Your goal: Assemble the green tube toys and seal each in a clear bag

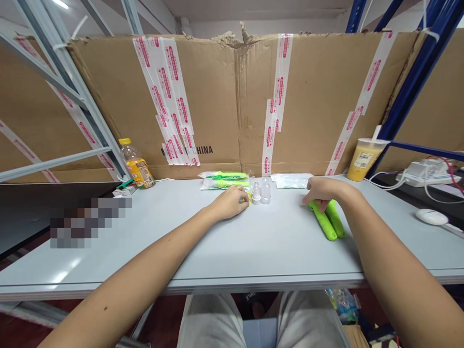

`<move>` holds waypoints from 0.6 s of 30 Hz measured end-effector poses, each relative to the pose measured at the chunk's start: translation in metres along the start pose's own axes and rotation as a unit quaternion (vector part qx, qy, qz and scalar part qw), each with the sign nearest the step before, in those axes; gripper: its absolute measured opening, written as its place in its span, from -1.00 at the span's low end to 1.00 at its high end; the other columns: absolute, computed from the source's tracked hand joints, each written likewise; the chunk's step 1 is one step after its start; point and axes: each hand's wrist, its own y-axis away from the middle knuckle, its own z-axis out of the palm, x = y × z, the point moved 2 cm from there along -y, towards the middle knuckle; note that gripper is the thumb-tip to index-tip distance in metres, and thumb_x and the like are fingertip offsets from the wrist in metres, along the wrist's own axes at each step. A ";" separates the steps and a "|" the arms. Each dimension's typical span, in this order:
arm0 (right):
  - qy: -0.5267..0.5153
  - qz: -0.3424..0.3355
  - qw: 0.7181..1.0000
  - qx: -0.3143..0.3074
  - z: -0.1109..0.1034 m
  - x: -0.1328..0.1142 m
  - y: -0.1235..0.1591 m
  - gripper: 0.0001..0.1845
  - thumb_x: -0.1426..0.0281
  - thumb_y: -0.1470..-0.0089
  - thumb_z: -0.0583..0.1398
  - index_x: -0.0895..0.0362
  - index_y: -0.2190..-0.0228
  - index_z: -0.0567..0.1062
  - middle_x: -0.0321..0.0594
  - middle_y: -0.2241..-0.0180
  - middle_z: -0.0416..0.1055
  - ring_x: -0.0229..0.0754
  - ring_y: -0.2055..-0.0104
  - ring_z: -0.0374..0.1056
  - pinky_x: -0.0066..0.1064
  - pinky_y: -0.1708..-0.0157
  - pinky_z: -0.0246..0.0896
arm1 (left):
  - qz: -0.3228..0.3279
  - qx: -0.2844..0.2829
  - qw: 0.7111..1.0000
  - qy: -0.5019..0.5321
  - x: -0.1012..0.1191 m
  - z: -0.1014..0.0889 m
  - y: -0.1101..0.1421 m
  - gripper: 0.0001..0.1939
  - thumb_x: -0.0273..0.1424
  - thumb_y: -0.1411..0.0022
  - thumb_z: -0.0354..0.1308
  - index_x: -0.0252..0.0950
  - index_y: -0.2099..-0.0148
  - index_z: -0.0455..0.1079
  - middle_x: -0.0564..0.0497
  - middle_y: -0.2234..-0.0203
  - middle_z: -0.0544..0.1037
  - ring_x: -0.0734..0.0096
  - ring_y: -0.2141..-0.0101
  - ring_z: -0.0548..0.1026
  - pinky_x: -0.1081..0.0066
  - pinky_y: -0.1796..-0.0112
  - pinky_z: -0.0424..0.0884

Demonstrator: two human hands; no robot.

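Note:
My left hand (232,202) rests on the grey table (232,251) with its fingers curled over a small yellow-green piece (248,198). Just right of it stand two small clear plastic bottles (261,192). My right hand (324,190) lies with its fingers closed on the far ends of two bright green tubes (329,220), which lie side by side on the table and point toward me. Behind the left hand lie clear packets with green tubes inside (225,179).
A flat clear packet (292,180) lies at the back. A yellow-capped drink bottle (137,164) stands back left, a cup of orange drink (365,157) back right. A power strip (427,171) and white mouse (432,217) sit far right. Taped cardboard (232,96) walls the rear.

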 end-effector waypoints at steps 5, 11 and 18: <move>0.076 0.019 0.996 0.050 -0.003 0.005 -0.006 -0.45 0.19 0.32 0.45 0.15 0.26 0.48 -0.07 0.37 0.53 -0.02 0.48 0.48 -0.24 0.48 0.34 | 0.001 0.037 0.999 0.008 -0.004 -0.003 -0.003 -0.83 -0.44 -0.24 0.01 -0.25 0.30 0.44 -0.11 0.27 0.52 0.16 0.16 0.43 0.20 0.10 0.34; 0.141 0.007 0.989 0.052 -0.001 0.000 -0.003 -0.58 0.17 0.31 0.46 0.14 0.42 0.51 -0.07 0.53 0.49 0.04 0.49 0.46 -0.20 0.51 0.32 | -0.058 0.188 0.973 0.122 -0.009 -0.012 -0.007 -0.86 -0.49 -0.32 -0.13 -0.23 0.25 0.23 0.00 0.37 0.49 0.32 0.29 0.46 0.34 0.25 0.30; 0.126 -0.011 0.992 0.023 0.011 -0.010 -0.002 -0.64 0.27 0.22 0.43 0.14 0.35 0.52 -0.13 0.57 0.47 0.05 0.46 0.48 -0.20 0.43 0.33 | -0.079 0.285 0.926 0.235 -0.005 -0.019 -0.007 -0.86 -0.31 -0.24 0.12 -0.26 0.20 0.29 0.03 0.36 0.44 0.42 0.36 0.39 0.42 0.32 0.30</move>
